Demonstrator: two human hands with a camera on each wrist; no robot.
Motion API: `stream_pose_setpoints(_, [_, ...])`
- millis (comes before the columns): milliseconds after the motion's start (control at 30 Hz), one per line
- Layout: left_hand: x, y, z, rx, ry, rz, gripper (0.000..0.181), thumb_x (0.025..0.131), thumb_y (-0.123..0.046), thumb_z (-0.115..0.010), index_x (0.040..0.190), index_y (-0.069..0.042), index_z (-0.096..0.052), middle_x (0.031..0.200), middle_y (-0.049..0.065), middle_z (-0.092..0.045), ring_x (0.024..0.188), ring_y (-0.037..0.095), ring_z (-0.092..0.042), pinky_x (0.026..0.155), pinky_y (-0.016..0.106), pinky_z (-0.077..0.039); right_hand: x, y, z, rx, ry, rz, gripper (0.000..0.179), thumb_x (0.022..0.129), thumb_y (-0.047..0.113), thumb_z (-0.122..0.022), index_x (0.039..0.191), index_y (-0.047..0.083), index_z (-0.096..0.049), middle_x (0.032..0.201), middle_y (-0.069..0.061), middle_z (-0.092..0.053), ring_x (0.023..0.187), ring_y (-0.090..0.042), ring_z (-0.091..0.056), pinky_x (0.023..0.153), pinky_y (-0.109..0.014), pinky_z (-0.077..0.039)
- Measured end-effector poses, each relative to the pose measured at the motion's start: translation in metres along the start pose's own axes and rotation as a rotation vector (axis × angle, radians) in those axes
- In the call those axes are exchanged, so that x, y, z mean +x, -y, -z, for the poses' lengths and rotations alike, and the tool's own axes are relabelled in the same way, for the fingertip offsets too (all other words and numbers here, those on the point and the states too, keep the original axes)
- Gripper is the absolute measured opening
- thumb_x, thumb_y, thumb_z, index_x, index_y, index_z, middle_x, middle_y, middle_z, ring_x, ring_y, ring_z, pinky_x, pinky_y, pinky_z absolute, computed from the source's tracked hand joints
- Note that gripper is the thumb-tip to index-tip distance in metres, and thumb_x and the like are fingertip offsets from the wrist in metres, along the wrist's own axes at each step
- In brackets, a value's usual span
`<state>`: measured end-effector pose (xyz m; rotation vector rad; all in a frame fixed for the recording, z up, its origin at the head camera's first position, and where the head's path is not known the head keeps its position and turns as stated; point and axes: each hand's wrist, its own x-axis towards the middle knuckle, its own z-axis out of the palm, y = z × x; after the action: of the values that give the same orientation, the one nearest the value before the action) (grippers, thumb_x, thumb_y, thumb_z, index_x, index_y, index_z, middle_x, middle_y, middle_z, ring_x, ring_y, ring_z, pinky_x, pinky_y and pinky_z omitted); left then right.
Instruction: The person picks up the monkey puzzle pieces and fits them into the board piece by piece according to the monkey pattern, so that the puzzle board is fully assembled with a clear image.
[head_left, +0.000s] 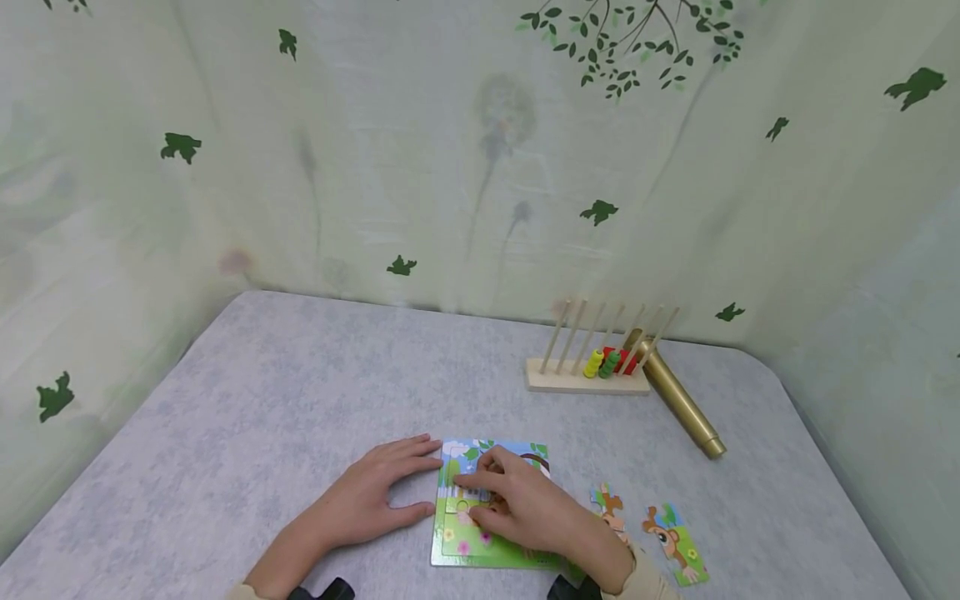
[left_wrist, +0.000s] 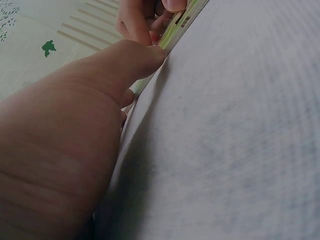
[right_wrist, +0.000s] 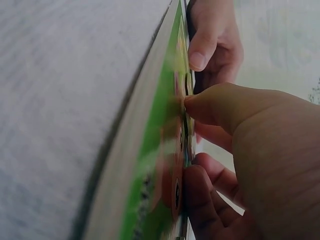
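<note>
A square picture puzzle board (head_left: pixel 465 561) with a green and blue scene lies flat near the table's front. My left hand (head_left: pixel 378 487) rests on the table at the board's left side, its fingers spread and its fingertips and thumb right at the edge. Over the board, my right hand (head_left: pixel 525 504) pinches a puzzle piece (head_left: pixel 471 495) between thumb and fingers, close to the left part of the picture. Most of that piece is hidden by the fingers. In the right wrist view, thumb and fingertips are down at the board's surface.
Two loose puzzle pieces with brown animal parts lie right of the board, one (head_left: pixel 609 507) partly behind the right forearm, the other (head_left: pixel 677 543) farther right. A wooden peg stand (head_left: pixel 585 382) with colored beads and a gold tube (head_left: pixel 682 404) lie at the back right.
</note>
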<state>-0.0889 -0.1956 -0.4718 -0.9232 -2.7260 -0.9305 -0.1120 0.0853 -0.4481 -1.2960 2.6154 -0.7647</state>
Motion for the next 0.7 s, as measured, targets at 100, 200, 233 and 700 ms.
stream_pose_setpoints(100, [0.0000,-0.0004,0.0005,0.003,-0.002,0.003,0.049,0.095,-0.048,-0.072,0.137,-0.022,-0.067,0.152,-0.004,-0.056,0.143,0.025,-0.050,0.109,0.057,-0.046,0.0001,0.0008,0.0005,-0.017,0.002,0.004,0.038,0.100,0.029,-0.070,0.137,0.022,-0.069,0.118,0.003,-0.056,0.069,0.007,-0.039,0.065,-0.009,-0.039])
stream_pose_setpoints(200, [0.0001,-0.0009,0.0013,0.000,0.000,0.008,0.049,0.096,-0.048,-0.071,0.137,-0.022,-0.067,0.152,-0.004,-0.056,0.143,0.025,-0.050,0.109,0.058,-0.046,0.0002,0.0017,0.0010,-0.025,0.002,0.008,0.038,0.099,0.030,-0.070,0.137,0.021,-0.069,0.118,0.003,-0.057,0.068,0.007,-0.039,0.065,-0.009,-0.039])
stream_pose_setpoints(233, [0.0001,-0.0011,0.0017,-0.001,0.003,0.010,0.049,0.096,-0.048,-0.071,0.137,-0.022,-0.067,0.152,-0.004,-0.056,0.144,0.025,-0.050,0.109,0.058,-0.046,0.0003,0.0020,0.0011,-0.024,0.003,0.009,0.038,0.099,0.030,-0.070,0.137,0.021,-0.069,0.118,0.003,-0.057,0.068,0.007,-0.038,0.065,-0.009,-0.039])
stream_pose_setpoints(700, [-0.0001,-0.0030,0.0030,-0.021,0.016,0.017,0.049,0.097,-0.049,-0.069,0.138,-0.022,-0.067,0.153,-0.003,-0.055,0.144,0.026,-0.049,0.110,0.058,-0.045,0.0004,0.0036,0.0027,-0.045,0.029,-0.007,0.037,0.099,0.027,-0.070,0.136,0.024,-0.069,0.114,0.004,-0.056,0.071,0.005,-0.039,0.066,-0.010,-0.040])
